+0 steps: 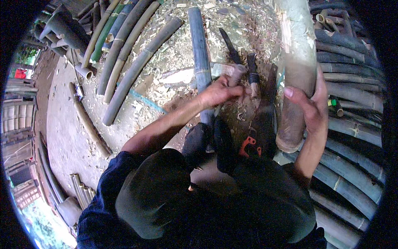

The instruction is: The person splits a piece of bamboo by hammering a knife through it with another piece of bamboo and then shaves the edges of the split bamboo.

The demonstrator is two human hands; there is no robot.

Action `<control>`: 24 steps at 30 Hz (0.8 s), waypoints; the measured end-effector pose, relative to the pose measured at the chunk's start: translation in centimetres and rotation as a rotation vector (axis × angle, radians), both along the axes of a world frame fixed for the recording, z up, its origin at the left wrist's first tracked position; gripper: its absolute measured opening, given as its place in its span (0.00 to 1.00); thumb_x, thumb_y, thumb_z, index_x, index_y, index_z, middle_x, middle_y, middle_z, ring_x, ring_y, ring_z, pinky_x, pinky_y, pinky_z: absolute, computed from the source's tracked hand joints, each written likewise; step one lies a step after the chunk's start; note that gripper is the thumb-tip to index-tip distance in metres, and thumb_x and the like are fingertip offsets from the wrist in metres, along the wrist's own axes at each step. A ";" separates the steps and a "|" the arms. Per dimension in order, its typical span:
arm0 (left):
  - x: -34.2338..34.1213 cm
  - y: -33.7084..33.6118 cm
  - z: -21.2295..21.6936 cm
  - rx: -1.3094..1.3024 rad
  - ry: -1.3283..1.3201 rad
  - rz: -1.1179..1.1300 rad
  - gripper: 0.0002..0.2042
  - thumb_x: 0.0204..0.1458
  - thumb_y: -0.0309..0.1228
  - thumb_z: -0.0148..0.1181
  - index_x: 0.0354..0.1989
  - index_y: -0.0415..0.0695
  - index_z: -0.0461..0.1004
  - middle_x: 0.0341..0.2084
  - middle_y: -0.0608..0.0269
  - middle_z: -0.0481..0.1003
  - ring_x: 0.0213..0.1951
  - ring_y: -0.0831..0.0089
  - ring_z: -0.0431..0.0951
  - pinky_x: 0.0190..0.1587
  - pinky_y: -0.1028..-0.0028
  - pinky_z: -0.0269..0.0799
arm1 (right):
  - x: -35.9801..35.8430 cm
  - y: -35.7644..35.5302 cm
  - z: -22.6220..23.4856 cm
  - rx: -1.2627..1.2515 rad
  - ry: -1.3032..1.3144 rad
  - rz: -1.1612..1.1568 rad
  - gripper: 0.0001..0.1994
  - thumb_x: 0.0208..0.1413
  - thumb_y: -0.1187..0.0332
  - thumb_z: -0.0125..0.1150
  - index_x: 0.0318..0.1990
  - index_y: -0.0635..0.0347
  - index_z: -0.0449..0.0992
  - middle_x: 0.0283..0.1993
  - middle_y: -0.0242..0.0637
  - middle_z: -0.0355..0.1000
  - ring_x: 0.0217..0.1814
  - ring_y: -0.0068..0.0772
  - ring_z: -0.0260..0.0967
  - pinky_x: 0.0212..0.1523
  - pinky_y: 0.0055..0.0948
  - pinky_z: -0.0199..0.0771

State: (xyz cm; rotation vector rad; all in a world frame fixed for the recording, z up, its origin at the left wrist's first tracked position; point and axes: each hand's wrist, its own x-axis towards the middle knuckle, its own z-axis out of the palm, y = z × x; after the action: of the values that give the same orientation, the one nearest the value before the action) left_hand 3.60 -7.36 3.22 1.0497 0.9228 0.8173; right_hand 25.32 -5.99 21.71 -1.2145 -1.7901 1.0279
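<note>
On the right my right hand (309,103) clasps a thick bamboo pole (296,79), its thumb across the front and its fingers round the far side. The pole's upper part is scraped pale; the lower part is brown. My left hand (222,91) is closed at a pale wooden handle (236,74), slightly blurred, so its fingertips are unclear. A dark blade (229,43) runs up from there; whether it joins that handle I cannot tell. Beneath the left wrist lies a grey bamboo pole (199,45), its lower end by my dark shoes (224,145).
A saw with a red-orange grip (250,145) and a black-topped tool (252,68) lie between my hands. Bamboo lengths (145,62) lie at left, and stacked poles (352,124) fill the right side. Pale shavings (257,25) litter the ground ahead.
</note>
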 end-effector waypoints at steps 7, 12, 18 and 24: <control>-1.1 -0.7 -0.9 -0.099 -0.114 0.069 0.14 0.59 0.35 0.57 0.49 0.40 0.77 0.19 0.65 0.74 0.16 0.82 0.65 0.17 0.79 0.57 | 0.3 -1.1 -2.2 -0.048 0.011 -0.026 0.45 0.38 0.59 0.74 0.64 0.70 0.59 0.58 0.48 0.67 0.60 0.41 0.65 0.63 0.35 0.62; -1.3 -1.1 -0.7 -0.022 -0.071 0.044 0.13 0.59 0.34 0.58 0.48 0.41 0.77 0.19 0.66 0.75 0.17 0.81 0.66 0.18 0.79 0.59 | 0.7 -0.9 -2.4 -0.032 -0.035 0.000 0.45 0.40 0.62 0.71 0.67 0.65 0.56 0.49 0.45 0.70 0.43 0.35 0.70 0.46 0.32 0.71; 0.2 -1.7 1.1 0.058 0.011 0.060 0.09 0.57 0.31 0.61 0.43 0.40 0.78 0.20 0.70 0.74 0.19 0.83 0.67 0.20 0.77 0.60 | 1.1 -1.2 0.0 0.031 -0.093 -0.004 0.44 0.40 0.62 0.71 0.67 0.63 0.57 0.49 0.45 0.71 0.47 0.37 0.71 0.51 0.36 0.71; 0.0 -1.8 -1.3 0.067 -0.021 0.064 0.12 0.55 0.27 0.62 0.47 0.39 0.76 0.26 0.73 0.75 0.22 0.86 0.66 0.21 0.78 0.59 | 0.5 0.5 -2.4 0.064 -0.442 0.237 0.50 0.40 0.55 0.73 0.69 0.68 0.54 0.66 0.54 0.62 0.68 0.49 0.59 0.69 0.38 0.55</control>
State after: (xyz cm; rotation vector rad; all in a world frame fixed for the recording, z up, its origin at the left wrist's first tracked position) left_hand 3.59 -9.18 1.96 1.0725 0.9208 0.9165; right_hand 25.82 -5.53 19.32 -1.2841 -2.3356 0.8649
